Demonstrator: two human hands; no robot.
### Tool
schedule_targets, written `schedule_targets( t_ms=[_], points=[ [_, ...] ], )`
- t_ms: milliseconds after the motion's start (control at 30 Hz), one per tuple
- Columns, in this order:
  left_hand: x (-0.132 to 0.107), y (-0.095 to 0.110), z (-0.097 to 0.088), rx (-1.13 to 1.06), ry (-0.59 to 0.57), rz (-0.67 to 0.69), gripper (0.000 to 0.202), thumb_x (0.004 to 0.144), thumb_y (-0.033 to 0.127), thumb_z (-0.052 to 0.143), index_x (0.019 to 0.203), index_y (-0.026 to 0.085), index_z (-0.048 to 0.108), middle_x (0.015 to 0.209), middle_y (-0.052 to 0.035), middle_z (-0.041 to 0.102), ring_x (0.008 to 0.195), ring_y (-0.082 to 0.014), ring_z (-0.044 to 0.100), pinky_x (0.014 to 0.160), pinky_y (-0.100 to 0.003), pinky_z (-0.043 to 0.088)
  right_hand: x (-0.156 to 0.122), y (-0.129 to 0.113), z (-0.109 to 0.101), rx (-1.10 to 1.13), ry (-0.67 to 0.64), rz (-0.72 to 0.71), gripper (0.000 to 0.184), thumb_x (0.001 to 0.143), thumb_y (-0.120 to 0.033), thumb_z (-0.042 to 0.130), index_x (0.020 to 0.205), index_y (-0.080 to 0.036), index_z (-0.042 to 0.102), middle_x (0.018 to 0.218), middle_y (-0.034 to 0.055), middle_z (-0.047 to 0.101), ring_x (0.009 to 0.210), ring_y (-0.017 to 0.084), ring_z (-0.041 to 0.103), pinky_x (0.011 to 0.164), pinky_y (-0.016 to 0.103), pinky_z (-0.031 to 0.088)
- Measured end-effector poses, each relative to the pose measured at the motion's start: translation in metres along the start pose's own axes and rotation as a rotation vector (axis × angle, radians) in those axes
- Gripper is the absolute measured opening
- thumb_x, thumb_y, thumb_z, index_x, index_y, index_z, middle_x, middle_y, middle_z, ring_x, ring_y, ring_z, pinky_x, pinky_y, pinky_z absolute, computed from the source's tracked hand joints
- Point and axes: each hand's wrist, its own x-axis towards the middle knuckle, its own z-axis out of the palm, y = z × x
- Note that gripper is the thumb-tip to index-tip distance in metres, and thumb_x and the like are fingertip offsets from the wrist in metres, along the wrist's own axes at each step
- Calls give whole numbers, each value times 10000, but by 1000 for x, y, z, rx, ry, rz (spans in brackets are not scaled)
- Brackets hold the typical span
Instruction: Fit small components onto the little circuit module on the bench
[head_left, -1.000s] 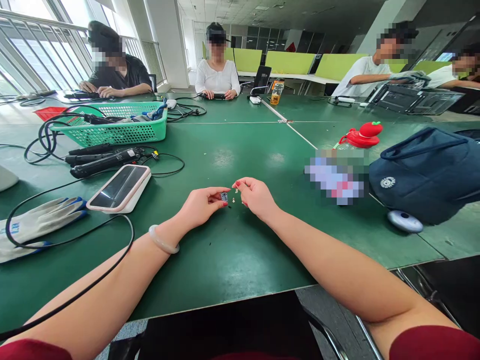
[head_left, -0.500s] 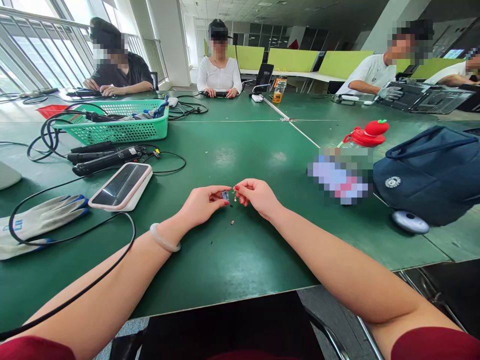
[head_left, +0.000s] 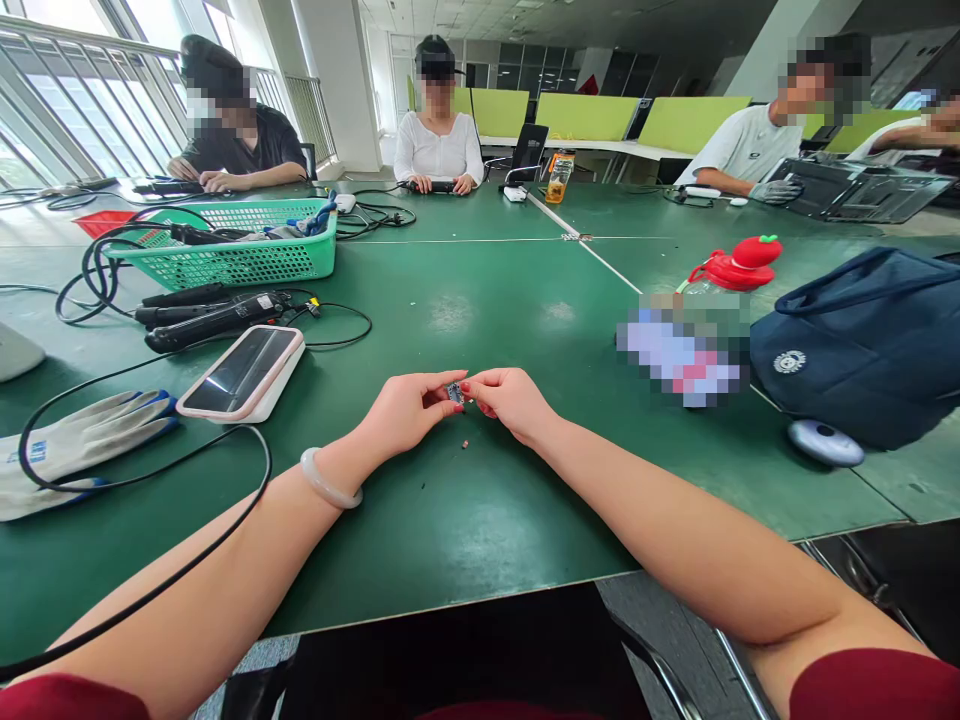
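Between the thumb and fingers of my left hand (head_left: pixel 405 408) is a small blue-grey circuit board (head_left: pixel 454 393), held just above the green table (head_left: pixel 487 530). My right hand (head_left: pixel 514 402) is closed in a pinch, its fingertips at the right edge of the board. Whatever those fingertips hold is too small and covered to make out. A tiny reddish piece (head_left: pixel 465 444) lies on the table below my hands, and a small dark speck (head_left: pixel 424 486) is nearer the front edge.
To the left are a phone (head_left: pixel 244 375), work gloves (head_left: pixel 82 445), black cables and a green basket (head_left: pixel 240 255). At right stand a dark blue bag (head_left: pixel 862 345), a red-capped bottle (head_left: pixel 739 265) and an oval object (head_left: pixel 825 442). Several people sit around the table.
My right hand has moved left and slightly down, closing the gap to the circuit board. My left hand keeps its hold, almost in place. At far right, a person's gloved hand and a dark case shifted slightly.
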Motion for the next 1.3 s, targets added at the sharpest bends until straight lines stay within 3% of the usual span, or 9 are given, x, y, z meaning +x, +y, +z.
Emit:
schedule_targets(
  t_ms=[333,700,1300],
  points=[
    [-2,2,2,-102,13,14,525,760,320,621,1270,227,539,680,38,591,624,-125,546,685,-267,470,-1,-2,5,30,-3,-38,393,598,-535,704,603,-172,555,470,-62,448,447,66,348,454,227,259],
    [-1,2,2,-249,-37,-48,589,741,320,652,1301,220,499,662,48,567,623,-115,528,625,-248,431,-1,3,7,76,-7,-63,383,657,-527,687,622,-181,525,457,-70,425,434,67,340,443,226,256],
    [-1,1,2,-183,-30,-40,583,738,324,647,1293,227,497,670,51,567,621,-117,530,638,-258,443,-4,-2,7,-160,14,-163,211,720,-380,631,700,-171,633,536,-47,533,497,88,433,516,239,351]
  ],
)
